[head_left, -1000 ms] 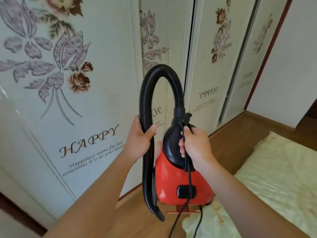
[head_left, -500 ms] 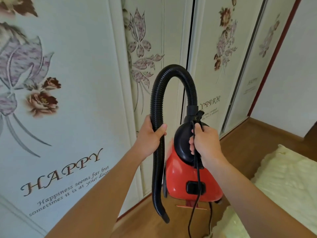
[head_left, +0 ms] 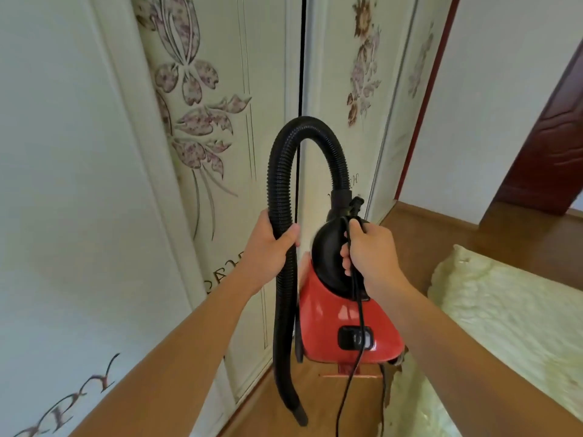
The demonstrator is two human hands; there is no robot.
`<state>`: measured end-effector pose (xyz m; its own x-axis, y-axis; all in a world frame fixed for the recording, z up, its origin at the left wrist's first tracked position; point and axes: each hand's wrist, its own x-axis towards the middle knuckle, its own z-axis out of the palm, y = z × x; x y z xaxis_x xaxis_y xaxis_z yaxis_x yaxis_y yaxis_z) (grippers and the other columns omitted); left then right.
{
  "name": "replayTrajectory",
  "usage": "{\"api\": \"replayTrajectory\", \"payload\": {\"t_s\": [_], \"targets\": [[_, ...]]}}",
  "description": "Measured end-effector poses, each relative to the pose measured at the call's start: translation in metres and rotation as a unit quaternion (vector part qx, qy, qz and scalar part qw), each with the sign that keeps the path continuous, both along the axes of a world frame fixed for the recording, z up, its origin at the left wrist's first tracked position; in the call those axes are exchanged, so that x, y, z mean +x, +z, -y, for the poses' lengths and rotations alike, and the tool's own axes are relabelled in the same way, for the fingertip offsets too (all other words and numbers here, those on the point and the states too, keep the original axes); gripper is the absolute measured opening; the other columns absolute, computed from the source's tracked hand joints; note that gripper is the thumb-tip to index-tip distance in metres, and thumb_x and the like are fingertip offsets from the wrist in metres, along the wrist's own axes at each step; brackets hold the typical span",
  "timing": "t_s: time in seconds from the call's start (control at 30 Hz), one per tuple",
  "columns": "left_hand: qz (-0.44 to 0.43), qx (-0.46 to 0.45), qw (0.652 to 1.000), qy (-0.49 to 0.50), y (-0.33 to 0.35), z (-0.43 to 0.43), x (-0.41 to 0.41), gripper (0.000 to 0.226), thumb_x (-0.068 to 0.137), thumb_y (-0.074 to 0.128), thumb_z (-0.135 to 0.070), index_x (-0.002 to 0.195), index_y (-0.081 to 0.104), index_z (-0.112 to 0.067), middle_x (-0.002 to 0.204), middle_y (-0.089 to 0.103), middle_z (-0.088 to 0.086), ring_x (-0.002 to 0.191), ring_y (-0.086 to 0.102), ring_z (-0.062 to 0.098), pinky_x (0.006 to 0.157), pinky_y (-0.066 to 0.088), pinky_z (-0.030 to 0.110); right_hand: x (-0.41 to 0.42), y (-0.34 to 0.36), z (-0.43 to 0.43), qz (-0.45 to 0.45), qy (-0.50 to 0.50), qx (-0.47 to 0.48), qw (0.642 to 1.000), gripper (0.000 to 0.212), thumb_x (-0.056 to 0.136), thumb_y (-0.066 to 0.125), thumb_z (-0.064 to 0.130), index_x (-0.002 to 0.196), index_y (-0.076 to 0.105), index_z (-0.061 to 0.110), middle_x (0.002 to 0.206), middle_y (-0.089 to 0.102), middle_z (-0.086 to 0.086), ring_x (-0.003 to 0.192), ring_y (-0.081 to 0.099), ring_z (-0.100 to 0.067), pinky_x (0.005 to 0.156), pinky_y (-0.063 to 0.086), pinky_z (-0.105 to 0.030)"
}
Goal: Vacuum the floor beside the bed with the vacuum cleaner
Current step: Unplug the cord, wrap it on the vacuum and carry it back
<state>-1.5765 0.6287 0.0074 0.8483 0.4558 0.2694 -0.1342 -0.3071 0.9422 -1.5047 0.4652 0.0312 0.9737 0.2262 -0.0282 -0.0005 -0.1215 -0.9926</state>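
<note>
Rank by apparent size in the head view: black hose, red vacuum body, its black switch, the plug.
1. black hose and red vacuum body: too alike in area to rank
2. black switch
3. plug

Within 1 second the vacuum cleaner (head_left: 347, 316) travels further along the wardrobe doors (head_left: 220, 89) toward the room's corner, and a dark red door (head_left: 542, 146) comes into view at right.
</note>
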Motion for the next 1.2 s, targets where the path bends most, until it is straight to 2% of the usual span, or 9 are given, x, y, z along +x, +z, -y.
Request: {"api": "replayTrajectory", "payload": {"t_s": [0.07, 0.17, 0.23, 0.33, 0.5, 0.67, 0.93, 1.03, 1.2], "targets": [[-0.008, -0.010, 0.999, -0.030, -0.006, -0.017, 0.018, 0.011, 0.102, 0.056, -0.018, 0.110, 0.048, -0.018, 0.088, 0.065, 0.005, 0.081, 0.065, 0.015, 0.086, 0.057, 0.046, 0.013, -0.001, -0.013, 0.003, -0.027, 0.000, 1.000, 0.033, 0.108, 0.044, 0.026, 0.086, 0.062, 0.009, 0.056, 0.057, -0.004, 0.042, 0.047, -0.019, 0.044, 0.042, -0.030], [-0.016, -0.007, 0.998, -0.065, -0.004, -0.037, 0.049, 0.014, 0.102, 0.057, -0.019, 0.113, 0.049, -0.016, 0.099, 0.066, 0.016, 0.078, 0.066, 0.008, 0.076, 0.055, 0.032, 0.027, 0.000, -0.028, 0.006, -0.066, -0.004, 0.998, 0.032, 0.107, 0.044, 0.025, 0.087, 0.062, 0.010, 0.056, 0.058, -0.004, 0.042, 0.048, -0.019, 0.043, 0.044, -0.029], [-0.013, -0.015, 0.996, -0.085, 0.001, -0.045, 0.071, 0.015, 0.102, 0.058, -0.019, 0.113, 0.049, -0.015, 0.099, 0.065, 0.016, 0.077, 0.065, 0.008, 0.071, 0.054, 0.028, 0.037, -0.001, -0.035, 0.006, -0.090, -0.005, 0.996, 0.032, 0.107, 0.044, 0.026, 0.086, 0.062, 0.009, 0.056, 0.058, -0.004, 0.041, 0.048, -0.019, 0.042, 0.044, -0.029], [0.000, -0.035, 0.993, -0.110, 0.002, -0.049, 0.103, 0.014, 0.100, 0.060, -0.018, 0.107, 0.050, -0.026, 0.095, 0.064, 0.008, 0.079, 0.066, 0.010, 0.076, 0.054, 0.031, 0.056, -0.001, -0.038, 0.007, -0.121, -0.002, 0.993, 0.032, 0.107, 0.044, 0.025, 0.087, 0.062, 0.008, 0.056, 0.058, -0.005, 0.042, 0.048, -0.020, 0.042, 0.044, -0.028], [0.000, -0.021, 0.989, -0.146, -0.006, -0.040, 0.153, 0.015, 0.098, 0.063, -0.018, 0.103, 0.051, -0.026, 0.096, 0.067, 0.014, 0.081, 0.066, 0.015, 0.077, 0.055, 0.033, 0.089, -0.013, -0.031, 0.004, -0.162, -0.002, 0.987, 0.032, 0.107, 0.043, 0.025, 0.086, 0.060, 0.008, 0.056, 0.058, -0.006, 0.042, 0.048, -0.022, 0.042, 0.043, -0.029], [-0.020, -0.006, 0.984, -0.175, -0.013, -0.028, 0.210, 0.014, 0.099, 0.062, -0.020, 0.107, 0.050, -0.024, 0.101, 0.067, 0.016, 0.085, 0.065, 0.017, 0.073, 0.051, 0.024, 0.142, -0.026, -0.017, -0.018, -0.191, 0.003, 0.982, 0.031, 0.106, 0.045, 0.024, 0.085, 0.060, 0.009, 0.056, 0.058, -0.006, 0.042, 0.049, -0.021, 0.042, 0.043, -0.029], [-0.034, 0.014, 0.981, -0.193, -0.016, 0.004, 0.342, 0.014, 0.099, 0.062, -0.020, 0.103, 0.050, -0.026, 0.101, 0.066, 0.019, 0.085, 0.064, 0.020, 0.081, 0.056, 0.037, 0.267, -0.039, 0.015, -0.031, -0.200, 0.019, 0.979, 0.031, 0.106, 0.045, 0.025, 0.085, 0.061, 0.008, 0.056, 0.058, -0.006, 0.042, 0.048, -0.022, 0.043, 0.044, -0.030], [-0.037, 0.008, 0.983, -0.180, -0.009, 0.022, 0.393, 0.015, 0.098, 0.063, -0.018, 0.102, 0.051, -0.025, 0.099, 0.066, 0.017, 0.087, 0.065, 0.022, 0.081, 0.056, 0.036, 0.314, -0.034, 0.025, -0.021, -0.204, 0.008, 0.979, 0.031, 0.106, 0.044, 0.025, 0.086, 0.061, 0.008, 0.055, 0.058, -0.006, 0.040, 0.049, -0.020, 0.040, 0.043, -0.028], [-0.019, -0.012, 0.985, -0.173, 0.006, 0.042, 0.465, 0.015, 0.098, 0.062, -0.015, 0.101, 0.051, -0.025, 0.086, 0.064, 0.004, 0.079, 0.064, 0.013, 0.076, 0.052, 0.029, 0.384, -0.025, 0.043, -0.009, -0.205, -0.011, 0.979, 0.032, 0.108, 0.042, 0.025, 0.088, 0.061, 0.008, 0.054, 0.058, -0.004, 0.040, 0.049, -0.019, 0.039, 0.044, -0.028]]}}
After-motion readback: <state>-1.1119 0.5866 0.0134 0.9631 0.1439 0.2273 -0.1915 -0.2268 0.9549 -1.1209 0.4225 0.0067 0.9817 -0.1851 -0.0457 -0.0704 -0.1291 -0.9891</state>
